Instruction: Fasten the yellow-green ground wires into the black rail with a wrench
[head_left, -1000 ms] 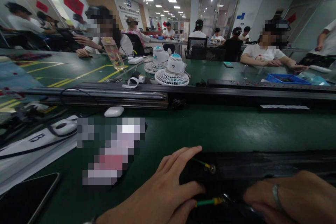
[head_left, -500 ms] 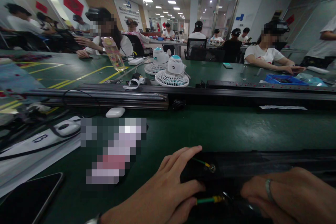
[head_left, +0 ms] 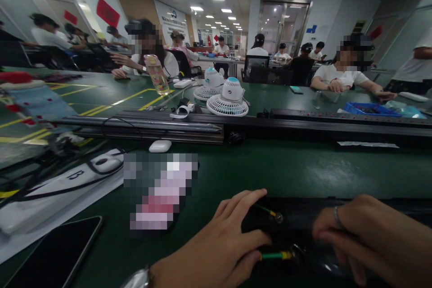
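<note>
My left hand [head_left: 226, 238] rests over a black, shiny sheet-like thing [head_left: 297, 207] on the table. Its thumb and index finger come together at a green-and-yellow wire [head_left: 275, 255] that ends in a metal ring terminal [head_left: 299, 252]. The other fingers stretch forward beside a second such wire [head_left: 266, 209], whose ring terminal [head_left: 278, 218] lies on the black surface. My right hand [head_left: 367, 234], wearing a ring, is curled with fingertips together just right of the terminals. Whatever sits in those fingers is hidden; a dark glossy shape below them is blurred.
Left lie a dark phone [head_left: 57, 252], a pixelated object [head_left: 162, 193], a white case [head_left: 160, 146] and a white power strip [head_left: 64, 189] with cables. Long metal rails [head_left: 303, 128] cross the table. Beyond are two white fans [head_left: 229, 99], a bottle [head_left: 157, 75], a blue tray [head_left: 367, 108] and seated people.
The view has shifted, so the scene sits further right and slightly lower. My right hand has turned and lifted a little, its lower fingers pointing down. My left hand keeps its place on the wires.
</note>
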`<move>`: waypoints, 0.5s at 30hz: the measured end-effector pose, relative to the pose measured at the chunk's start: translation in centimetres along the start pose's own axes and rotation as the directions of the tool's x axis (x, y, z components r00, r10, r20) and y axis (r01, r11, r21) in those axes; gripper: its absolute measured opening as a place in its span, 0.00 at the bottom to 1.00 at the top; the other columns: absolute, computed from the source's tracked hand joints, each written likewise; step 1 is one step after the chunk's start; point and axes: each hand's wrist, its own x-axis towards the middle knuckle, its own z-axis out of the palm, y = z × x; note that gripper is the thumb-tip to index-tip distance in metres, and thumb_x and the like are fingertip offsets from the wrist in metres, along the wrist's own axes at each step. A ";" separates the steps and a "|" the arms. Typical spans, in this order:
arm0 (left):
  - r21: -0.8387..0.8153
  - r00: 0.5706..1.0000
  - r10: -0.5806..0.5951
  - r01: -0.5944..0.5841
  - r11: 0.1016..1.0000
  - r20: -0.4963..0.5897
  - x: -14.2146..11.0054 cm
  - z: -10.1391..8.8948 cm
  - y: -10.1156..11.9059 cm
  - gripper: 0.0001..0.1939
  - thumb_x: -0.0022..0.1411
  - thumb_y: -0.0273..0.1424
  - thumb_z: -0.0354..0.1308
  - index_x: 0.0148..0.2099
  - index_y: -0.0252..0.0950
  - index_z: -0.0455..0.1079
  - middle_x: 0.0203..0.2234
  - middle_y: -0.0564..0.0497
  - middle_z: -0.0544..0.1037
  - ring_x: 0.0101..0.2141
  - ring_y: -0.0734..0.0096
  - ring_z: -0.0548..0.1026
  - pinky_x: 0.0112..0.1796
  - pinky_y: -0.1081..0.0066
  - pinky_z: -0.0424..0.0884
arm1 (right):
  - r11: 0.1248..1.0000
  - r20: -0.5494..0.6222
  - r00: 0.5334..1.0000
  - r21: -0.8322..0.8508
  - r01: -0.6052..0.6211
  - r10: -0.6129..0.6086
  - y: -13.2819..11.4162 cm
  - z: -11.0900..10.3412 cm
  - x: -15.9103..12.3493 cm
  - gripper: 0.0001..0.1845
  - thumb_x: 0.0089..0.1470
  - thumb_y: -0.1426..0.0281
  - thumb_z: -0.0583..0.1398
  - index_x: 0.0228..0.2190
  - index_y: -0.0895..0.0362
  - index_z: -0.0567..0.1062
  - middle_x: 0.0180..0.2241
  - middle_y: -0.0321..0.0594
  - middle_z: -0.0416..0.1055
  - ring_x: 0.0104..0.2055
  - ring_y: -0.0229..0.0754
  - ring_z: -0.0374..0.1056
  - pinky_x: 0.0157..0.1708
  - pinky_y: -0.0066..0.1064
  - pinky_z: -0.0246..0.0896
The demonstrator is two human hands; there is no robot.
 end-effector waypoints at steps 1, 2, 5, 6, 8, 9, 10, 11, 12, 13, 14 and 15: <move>0.006 1.000 0.000 0.000 1.000 0.000 0.0 0.0 0.0 0.25 0.61 0.19 0.59 0.57 0.49 0.73 0.74 0.53 0.48 0.71 0.48 0.53 0.67 0.45 0.60 | 0.998 0.040 0.999 0.057 -0.032 0.030 0.2 -0.1 0.1 0.15 0.67 0.72 0.52 0.33 0.55 0.78 0.24 0.38 0.80 0.23 0.40 0.78 0.23 0.23 0.65; 0.013 1.000 0.001 -0.001 1.000 0.001 -0.1 0.0 0.0 0.25 0.62 0.19 0.58 0.57 0.49 0.73 0.74 0.52 0.48 0.71 0.48 0.53 0.66 0.45 0.60 | 0.993 0.067 0.996 0.099 -0.068 0.061 0.4 -0.1 0.2 0.16 0.68 0.71 0.52 0.35 0.56 0.78 0.25 0.39 0.81 0.24 0.40 0.78 0.23 0.22 0.66; 0.019 1.000 0.009 -0.009 1.000 -0.003 -0.1 0.0 0.1 0.24 0.62 0.19 0.58 0.57 0.48 0.73 0.73 0.51 0.49 0.71 0.48 0.53 0.66 0.45 0.61 | 0.987 0.098 0.992 0.133 -0.087 0.074 0.8 -0.2 0.5 0.17 0.69 0.68 0.52 0.35 0.57 0.78 0.25 0.40 0.81 0.24 0.40 0.79 0.24 0.22 0.66; 0.016 1.000 0.012 -0.012 1.000 -0.010 -0.1 0.0 0.1 0.24 0.62 0.19 0.59 0.56 0.47 0.73 0.73 0.51 0.50 0.71 0.47 0.53 0.66 0.45 0.61 | 0.988 0.104 0.993 0.136 -0.072 0.058 0.9 -0.3 0.6 0.17 0.70 0.69 0.52 0.35 0.57 0.78 0.24 0.40 0.81 0.24 0.40 0.79 0.25 0.22 0.66; 0.014 1.000 0.019 -0.018 1.000 -0.021 -0.1 -0.1 0.2 0.23 0.62 0.19 0.59 0.55 0.47 0.74 0.73 0.50 0.51 0.71 0.47 0.54 0.66 0.44 0.61 | 0.990 0.107 0.994 0.133 -0.044 0.030 1.0 -0.4 0.9 0.17 0.69 0.70 0.52 0.35 0.58 0.79 0.24 0.39 0.81 0.25 0.40 0.80 0.26 0.21 0.66; 0.014 0.999 0.021 -0.021 1.000 -0.023 -0.1 -0.1 0.2 0.23 0.61 0.19 0.59 0.55 0.47 0.74 0.73 0.50 0.51 0.70 0.46 0.54 0.66 0.44 0.61 | 0.991 0.109 0.994 0.129 -0.039 0.025 0.9 -0.5 1.1 0.16 0.68 0.72 0.52 0.36 0.58 0.79 0.25 0.39 0.81 0.25 0.40 0.80 0.26 0.21 0.66; 0.014 0.999 0.024 -0.024 1.000 -0.028 -0.1 -0.1 0.2 0.23 0.61 0.19 0.59 0.55 0.47 0.74 0.73 0.50 0.51 0.70 0.47 0.54 0.66 0.44 0.61 | 0.992 0.113 0.993 0.123 -0.043 0.029 0.9 -0.5 1.2 0.15 0.67 0.73 0.53 0.36 0.58 0.79 0.26 0.39 0.81 0.25 0.39 0.80 0.26 0.21 0.66; 0.013 0.999 0.026 -0.025 1.000 -0.034 -0.1 -0.1 0.2 0.24 0.61 0.19 0.59 0.55 0.47 0.74 0.73 0.50 0.52 0.70 0.47 0.54 0.66 0.45 0.61 | 0.992 0.118 0.992 0.117 -0.049 0.035 1.0 -0.4 1.3 0.14 0.66 0.74 0.53 0.37 0.58 0.80 0.26 0.39 0.81 0.25 0.39 0.80 0.25 0.20 0.66; 0.009 0.999 0.029 -0.028 1.000 -0.044 -0.2 -0.1 0.2 0.24 0.61 0.19 0.59 0.55 0.47 0.74 0.72 0.50 0.52 0.70 0.47 0.55 0.66 0.45 0.61 | 0.993 0.114 0.993 0.110 -0.050 0.038 1.0 -0.4 1.4 0.14 0.65 0.74 0.54 0.37 0.57 0.80 0.27 0.38 0.81 0.25 0.39 0.79 0.24 0.20 0.65; 0.004 0.998 0.032 -0.032 0.999 -0.057 -0.2 0.0 0.2 0.24 0.61 0.19 0.59 0.55 0.47 0.74 0.72 0.50 0.53 0.70 0.47 0.55 0.66 0.45 0.61 | 0.994 0.092 0.995 0.101 -0.039 0.030 1.1 -0.3 1.4 0.14 0.65 0.74 0.55 0.38 0.57 0.81 0.26 0.37 0.81 0.25 0.39 0.79 0.24 0.21 0.65; -0.002 0.997 0.036 -0.036 0.999 -0.068 -0.2 0.0 0.2 0.24 0.60 0.19 0.59 0.55 0.47 0.74 0.72 0.51 0.53 0.70 0.47 0.55 0.66 0.45 0.61 | 0.996 0.058 0.998 0.087 -0.018 0.013 1.2 -0.2 1.3 0.14 0.65 0.73 0.55 0.37 0.56 0.82 0.25 0.36 0.80 0.24 0.38 0.78 0.23 0.21 0.65; -0.007 0.997 0.037 -0.038 0.999 -0.074 -0.2 0.0 0.1 0.24 0.60 0.19 0.59 0.55 0.47 0.74 0.72 0.51 0.53 0.70 0.47 0.56 0.66 0.45 0.61 | 0.997 0.016 1.000 0.071 0.010 -0.012 1.3 -0.1 1.2 0.14 0.65 0.72 0.56 0.37 0.55 0.82 0.24 0.35 0.79 0.23 0.38 0.77 0.23 0.21 0.64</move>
